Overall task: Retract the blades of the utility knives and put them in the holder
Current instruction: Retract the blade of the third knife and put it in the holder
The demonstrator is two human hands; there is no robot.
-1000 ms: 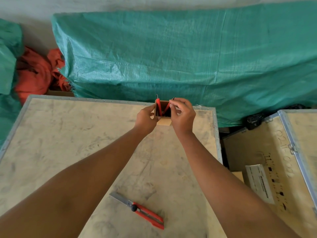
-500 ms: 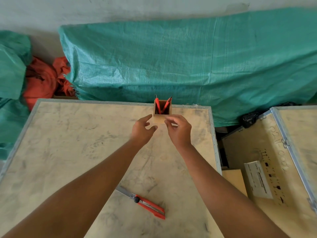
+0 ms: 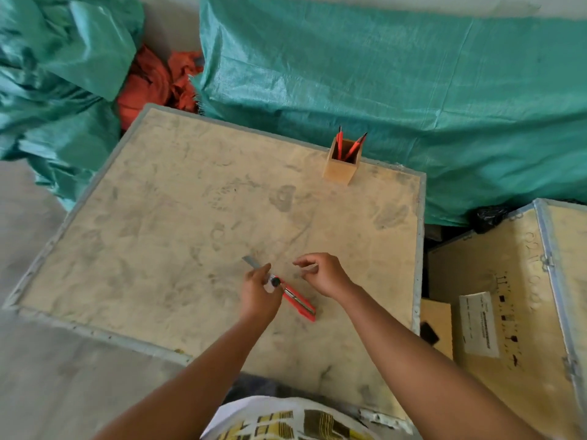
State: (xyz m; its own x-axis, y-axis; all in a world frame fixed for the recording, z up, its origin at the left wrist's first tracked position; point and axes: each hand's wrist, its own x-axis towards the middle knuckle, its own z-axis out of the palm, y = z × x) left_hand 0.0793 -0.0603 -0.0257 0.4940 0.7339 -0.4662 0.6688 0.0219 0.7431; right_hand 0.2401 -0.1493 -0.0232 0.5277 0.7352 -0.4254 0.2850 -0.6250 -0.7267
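Because the blade [image 3: 251,262] is out and points to 10 o'clock past the left hand [image 3: 258,293], the main risk is a cut: that hand's fingers are bent onto the front of the knife [image 3: 295,300], near the black knob, w/ one fingertip just beside the bare steel. A slip forward while sliding the blade in would put skin on the edge. Whether the knife is lifted or lies on the crate [image 3: 152,223] can't be told.

Right hand [image 3: 320,276] hovers at 2 o'clock of the knife, fingers apart and curled, holding nothing. If it reaches across the blade side, same hazard.

Second risk, judged: the holder [image 3: 340,168] stands at 12 o'clock, far end of the crate, just beside the back edge, w/ two red knives already leaning in it. A hard drop-in could tip it off toward the tarp [image 3: 397,84].

Room: crate top is bare between hands and holder, so a straight path is open. Right edge drops into a gap before the next crate [image 3: 524,281] at 3 o'clock; near edge sits close under the forearms. Knife tail points 4 o'clock, well inside the rim.
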